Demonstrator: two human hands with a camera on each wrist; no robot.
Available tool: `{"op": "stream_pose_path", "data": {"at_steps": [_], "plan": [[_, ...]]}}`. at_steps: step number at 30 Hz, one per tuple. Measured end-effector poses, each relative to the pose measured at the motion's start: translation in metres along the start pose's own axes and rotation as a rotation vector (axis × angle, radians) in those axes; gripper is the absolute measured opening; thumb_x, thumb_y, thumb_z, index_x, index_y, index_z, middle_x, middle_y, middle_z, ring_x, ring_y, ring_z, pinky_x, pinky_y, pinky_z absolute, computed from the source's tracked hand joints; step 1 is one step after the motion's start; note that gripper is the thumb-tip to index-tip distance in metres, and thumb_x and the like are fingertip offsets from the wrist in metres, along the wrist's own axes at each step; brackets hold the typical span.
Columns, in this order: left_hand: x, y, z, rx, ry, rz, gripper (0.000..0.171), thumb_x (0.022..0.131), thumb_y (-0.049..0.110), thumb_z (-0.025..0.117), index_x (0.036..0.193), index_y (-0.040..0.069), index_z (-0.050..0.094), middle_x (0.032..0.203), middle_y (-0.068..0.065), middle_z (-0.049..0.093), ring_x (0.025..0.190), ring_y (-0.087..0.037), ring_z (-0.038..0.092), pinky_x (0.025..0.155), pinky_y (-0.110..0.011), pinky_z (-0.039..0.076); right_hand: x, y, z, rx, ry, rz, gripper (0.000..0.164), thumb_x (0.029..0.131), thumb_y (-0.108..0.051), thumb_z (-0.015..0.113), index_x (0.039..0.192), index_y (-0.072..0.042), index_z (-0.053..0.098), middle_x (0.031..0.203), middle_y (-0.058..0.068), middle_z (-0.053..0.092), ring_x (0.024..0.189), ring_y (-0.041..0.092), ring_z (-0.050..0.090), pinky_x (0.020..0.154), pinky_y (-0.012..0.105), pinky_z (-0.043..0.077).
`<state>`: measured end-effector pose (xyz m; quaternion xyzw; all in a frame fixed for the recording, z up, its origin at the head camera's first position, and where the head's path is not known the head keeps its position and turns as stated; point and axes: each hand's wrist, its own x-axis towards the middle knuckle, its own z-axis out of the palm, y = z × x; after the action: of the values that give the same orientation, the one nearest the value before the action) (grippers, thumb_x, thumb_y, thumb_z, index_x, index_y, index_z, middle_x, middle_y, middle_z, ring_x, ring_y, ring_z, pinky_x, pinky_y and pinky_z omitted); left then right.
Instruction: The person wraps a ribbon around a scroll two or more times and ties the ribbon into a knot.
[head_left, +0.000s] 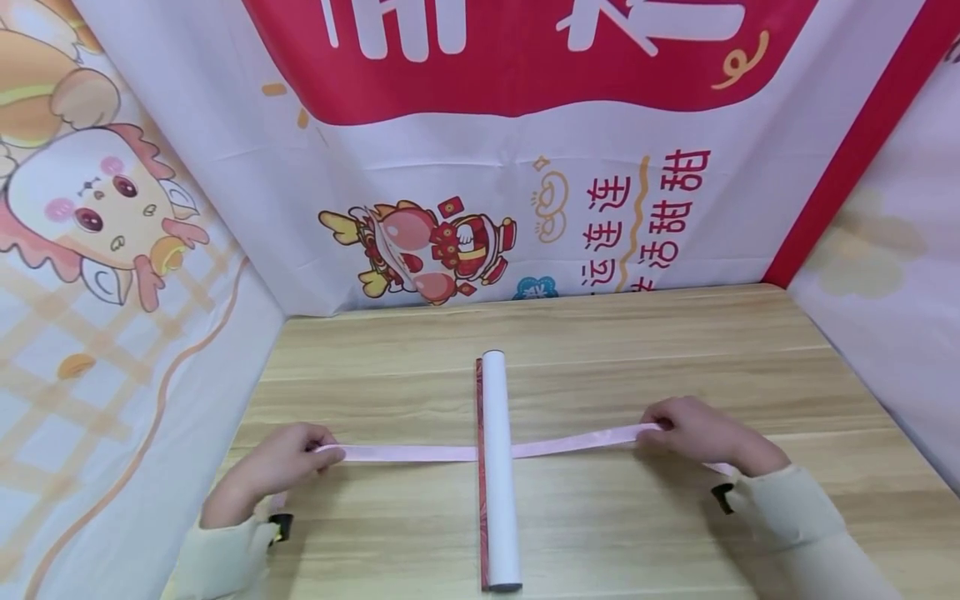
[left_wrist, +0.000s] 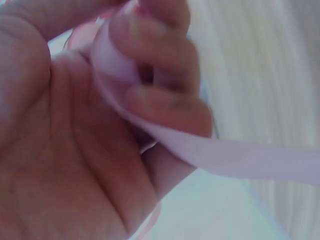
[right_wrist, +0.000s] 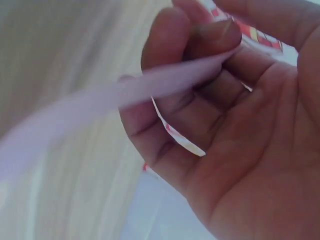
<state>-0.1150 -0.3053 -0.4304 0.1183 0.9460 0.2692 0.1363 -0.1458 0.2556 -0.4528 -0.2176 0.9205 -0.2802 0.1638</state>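
A pale pink ribbon [head_left: 408, 453] stretches sideways between the two hands and passes beneath a white roll [head_left: 498, 467]. That roll lies lengthwise on the table, with a strip of red [head_left: 481, 475] along its left side. My left hand [head_left: 273, 462] pinches the ribbon to the left of the roll; in the left wrist view the ribbon [left_wrist: 250, 160] runs through the curled fingers [left_wrist: 170, 107]. To the right of the roll, my right hand [head_left: 697, 429] pinches the other stretch, slightly raised. Short tails of ribbon hang below both wrists.
The wood-grain table [head_left: 375, 367] carries the roll and ribbon. White printed cloth with a red panel [head_left: 525, 75] hangs behind it, and cloth with cartoon figures [head_left: 112, 200] covers the left side. More pale cloth [head_left: 885, 275] hangs on the right.
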Motion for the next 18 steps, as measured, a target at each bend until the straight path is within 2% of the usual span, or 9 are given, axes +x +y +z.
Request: {"op": "stream_pose_path", "data": {"at_steps": [4,7,9,14,18], "plan": [[-0.016,-0.002,-0.022,-0.059,-0.080,-0.002,0.030,0.092,0.040,0.057,0.080,0.013,0.061,0.066,0.003,0.058,0.054,-0.006,0.043,0.053,-0.026,0.041,-0.011,0.003,-0.023,0.023,-0.017,0.025,0.026,0.090,-0.040,0.060,0.087,-0.015,0.066,0.066,-0.005,0.053,0.060,0.008,0.046,0.055,0.026,0.041],[-0.028,0.003,-0.037,-0.092,-0.069,0.008,0.029,0.093,0.040,0.055,0.085,0.013,0.063,0.069,0.002,0.060,0.053,-0.007,0.043,0.051,-0.026,0.042,-0.020,0.003,-0.039,0.050,0.003,0.046,0.026,0.090,-0.039,0.060,0.090,-0.014,0.065,0.071,-0.002,0.057,0.063,0.009,0.051,0.057,0.027,0.044],[-0.036,0.009,-0.045,-0.102,-0.001,0.032,0.028,0.094,0.039,0.054,0.089,0.014,0.065,0.071,0.001,0.060,0.055,-0.007,0.045,0.053,-0.027,0.043,-0.025,0.002,-0.048,0.077,0.024,0.038,0.025,0.091,-0.037,0.060,0.093,-0.013,0.064,0.074,-0.002,0.060,0.065,0.011,0.054,0.059,0.027,0.047],[-0.048,0.033,-0.060,-0.164,0.239,0.096,0.024,0.095,0.030,0.055,0.102,0.011,0.067,0.078,0.001,0.066,0.063,-0.011,0.053,0.052,-0.027,0.045,-0.035,-0.007,-0.061,0.179,0.087,-0.008,0.028,0.092,-0.034,0.060,0.106,-0.009,0.061,0.079,0.001,0.063,0.071,0.014,0.060,0.065,0.029,0.051],[-0.051,0.055,-0.064,-0.264,0.329,0.130,0.025,0.095,0.024,0.055,0.110,0.007,0.065,0.084,-0.002,0.067,0.065,-0.013,0.056,0.052,-0.027,0.046,-0.038,-0.021,-0.065,0.284,0.133,-0.031,0.031,0.091,-0.034,0.060,0.110,-0.009,0.061,0.084,0.005,0.065,0.076,0.017,0.061,0.068,0.030,0.052]]}}
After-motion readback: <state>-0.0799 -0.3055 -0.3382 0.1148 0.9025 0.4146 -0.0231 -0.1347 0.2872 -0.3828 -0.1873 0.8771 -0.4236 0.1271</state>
